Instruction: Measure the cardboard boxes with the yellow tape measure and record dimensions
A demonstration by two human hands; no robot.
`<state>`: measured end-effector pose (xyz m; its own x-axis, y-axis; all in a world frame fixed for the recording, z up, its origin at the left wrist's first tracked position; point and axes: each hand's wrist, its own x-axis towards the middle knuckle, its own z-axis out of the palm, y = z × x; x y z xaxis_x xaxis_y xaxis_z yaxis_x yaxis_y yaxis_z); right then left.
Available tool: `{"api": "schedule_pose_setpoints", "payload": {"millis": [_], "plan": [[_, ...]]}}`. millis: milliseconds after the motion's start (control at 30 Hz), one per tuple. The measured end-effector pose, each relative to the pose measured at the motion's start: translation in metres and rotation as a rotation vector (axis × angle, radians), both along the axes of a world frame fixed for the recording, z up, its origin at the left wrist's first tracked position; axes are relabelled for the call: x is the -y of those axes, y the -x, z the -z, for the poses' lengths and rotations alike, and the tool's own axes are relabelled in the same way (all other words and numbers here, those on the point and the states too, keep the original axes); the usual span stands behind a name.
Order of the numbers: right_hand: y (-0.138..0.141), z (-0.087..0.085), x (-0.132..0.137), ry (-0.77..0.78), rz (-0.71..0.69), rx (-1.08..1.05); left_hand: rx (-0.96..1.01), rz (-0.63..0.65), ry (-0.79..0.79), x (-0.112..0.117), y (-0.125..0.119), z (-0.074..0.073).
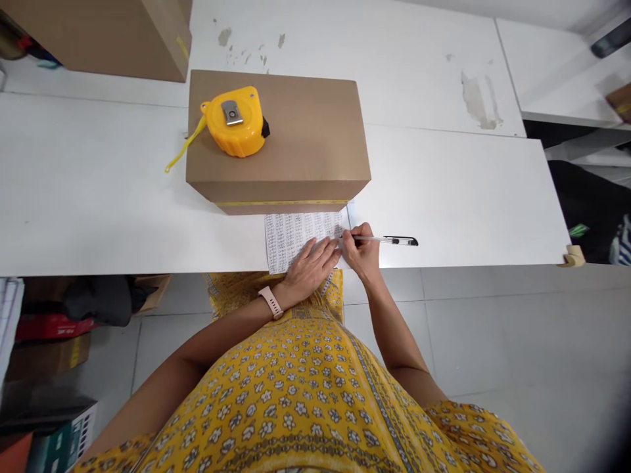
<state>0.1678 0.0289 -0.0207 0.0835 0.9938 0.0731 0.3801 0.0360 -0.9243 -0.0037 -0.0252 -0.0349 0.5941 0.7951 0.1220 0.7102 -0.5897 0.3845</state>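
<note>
A sheet of paper covered in rows of small writing lies at the table's front edge, its far end hidden by a brown cardboard box. My left hand rests flat on the sheet with its fingers stretched out. Just to its right, my right hand grips a pen with a clear barrel and black cap end, the tip touching or close to the paper's right side. On top of the box sits a yellow tape measure with a yellow strap hanging off the left.
The white table has worn patches toward the back. A larger cardboard box stands at the back left. A beige corner guard sits on the table's right front corner. Boxes and a dark bag are below on the left.
</note>
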Motion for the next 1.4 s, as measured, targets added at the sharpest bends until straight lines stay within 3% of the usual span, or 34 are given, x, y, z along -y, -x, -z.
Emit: {"api": "schedule_pose_setpoints", "payload": {"millis": [300, 933, 1233, 1400], "plan": [[-0.0015, 0.0065, -0.0023, -0.054, -0.028, 0.012, -0.202, 0.0, -0.248, -0.0003, -0.0033, -0.0016], [-0.0022, 0.0075, -0.0025, -0.046, -0.039, 0.022, -0.228, 0.013, -0.216, 0.0021, -0.0002, 0.0012], [-0.0019, 0.0038, -0.0028, -0.061, 0.014, 0.025, -0.231, 0.01, -0.247, 0.0002, -0.0015, -0.0043], [-0.0019, 0.0044, -0.0042, -0.065, 0.009, 0.031, -0.229, 0.007, -0.191, -0.0004, -0.0017, -0.0074]]}}
